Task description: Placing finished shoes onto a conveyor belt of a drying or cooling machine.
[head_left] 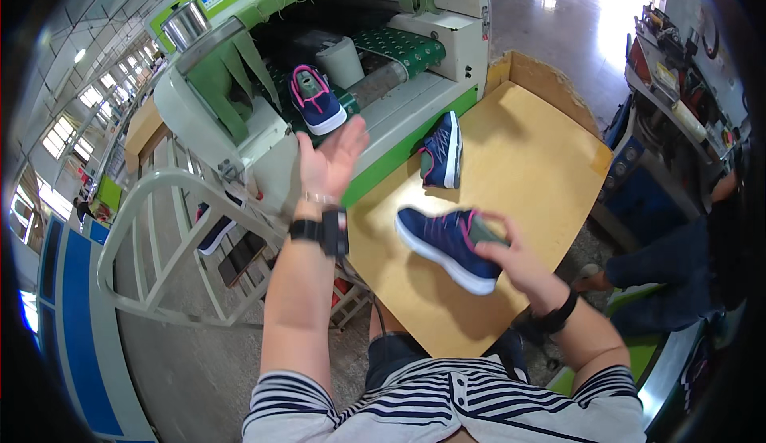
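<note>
Work looks partway along: one bench shoe [448, 152] lies on the bench [535, 164], while the conveyor shoe [315, 101] sits untaken near the open, empty left hand [331, 160]. Above the bench, the right hand [519, 258] grips the held shoe [445, 243] by its collar, toe pointing left and away from the wearer, long axis diagonal.

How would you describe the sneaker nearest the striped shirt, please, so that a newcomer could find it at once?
Find the green-and-white conveyor machine, then the tan board before it. Over the board, a navy sneaker points its toe left. Unlike the loose sneaker on the board near the machine, this one is held in the person's right grip.
</note>
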The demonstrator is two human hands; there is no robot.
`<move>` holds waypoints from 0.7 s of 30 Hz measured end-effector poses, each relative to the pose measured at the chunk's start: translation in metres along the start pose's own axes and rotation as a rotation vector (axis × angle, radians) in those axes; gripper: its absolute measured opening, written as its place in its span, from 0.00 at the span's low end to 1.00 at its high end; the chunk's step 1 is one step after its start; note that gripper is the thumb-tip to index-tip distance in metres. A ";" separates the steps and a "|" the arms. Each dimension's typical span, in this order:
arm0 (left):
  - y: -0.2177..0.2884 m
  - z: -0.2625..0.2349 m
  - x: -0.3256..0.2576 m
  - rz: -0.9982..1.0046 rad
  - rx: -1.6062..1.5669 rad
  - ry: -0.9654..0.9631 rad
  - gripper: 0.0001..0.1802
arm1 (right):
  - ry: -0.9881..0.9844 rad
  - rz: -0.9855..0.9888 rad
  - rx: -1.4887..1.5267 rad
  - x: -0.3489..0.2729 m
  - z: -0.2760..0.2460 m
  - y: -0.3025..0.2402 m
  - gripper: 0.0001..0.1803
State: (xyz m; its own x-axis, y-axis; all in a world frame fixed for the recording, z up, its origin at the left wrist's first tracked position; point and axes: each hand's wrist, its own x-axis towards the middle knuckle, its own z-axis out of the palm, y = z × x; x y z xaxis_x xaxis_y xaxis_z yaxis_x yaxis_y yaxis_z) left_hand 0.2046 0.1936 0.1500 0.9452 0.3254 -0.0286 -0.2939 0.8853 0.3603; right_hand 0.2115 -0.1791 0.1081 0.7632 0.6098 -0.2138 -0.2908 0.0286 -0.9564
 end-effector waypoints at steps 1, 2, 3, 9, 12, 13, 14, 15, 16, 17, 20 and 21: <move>-0.008 -0.008 -0.014 -0.025 0.129 0.010 0.52 | -0.046 -0.173 0.052 0.014 -0.001 -0.021 0.34; -0.014 -0.015 -0.027 -0.109 0.143 -0.062 0.52 | -0.041 -0.305 -0.037 0.032 -0.002 -0.046 0.33; -0.016 -0.021 -0.036 -0.090 0.133 -0.062 0.50 | 0.042 -0.419 -0.166 0.054 0.001 -0.072 0.32; -0.073 -0.062 -0.073 -0.375 2.131 0.136 0.57 | 0.322 -1.022 -0.538 0.254 0.062 -0.196 0.34; -0.111 -0.096 -0.108 -0.531 2.515 0.203 0.67 | 0.356 -0.879 -1.055 0.335 0.084 -0.175 0.40; -0.112 -0.105 -0.109 -0.466 2.529 0.187 0.67 | 0.394 -0.894 -0.957 0.351 0.085 -0.162 0.42; -0.113 -0.114 -0.111 -0.421 2.518 0.179 0.67 | 0.440 -0.749 -0.906 0.359 0.085 -0.146 0.45; -0.114 -0.121 -0.112 -0.292 2.531 0.188 0.68 | 0.412 -0.706 -0.941 0.360 0.084 -0.133 0.47; -0.114 -0.125 -0.113 -0.373 2.479 0.177 0.68 | 0.378 -0.683 -0.978 0.351 0.085 -0.111 0.47; -0.112 -0.127 -0.112 -0.371 2.489 0.179 0.68 | 0.470 -0.780 -1.032 0.332 0.085 -0.082 0.48; -0.111 -0.125 -0.108 -0.334 2.511 0.156 0.69 | 0.371 -0.415 -1.301 0.251 0.070 0.005 0.54; -0.111 -0.123 -0.107 -0.326 2.516 0.161 0.69 | 0.373 -0.543 -1.442 0.227 0.058 0.026 0.56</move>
State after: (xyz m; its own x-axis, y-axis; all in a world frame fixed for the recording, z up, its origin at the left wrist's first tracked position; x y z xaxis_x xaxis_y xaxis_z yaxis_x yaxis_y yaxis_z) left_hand 0.1188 0.1015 -0.0018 0.8594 0.4393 -0.2617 0.4945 -0.8443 0.2065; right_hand 0.3434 0.0055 0.0460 0.7456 0.5512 0.3746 0.6556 -0.7074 -0.2640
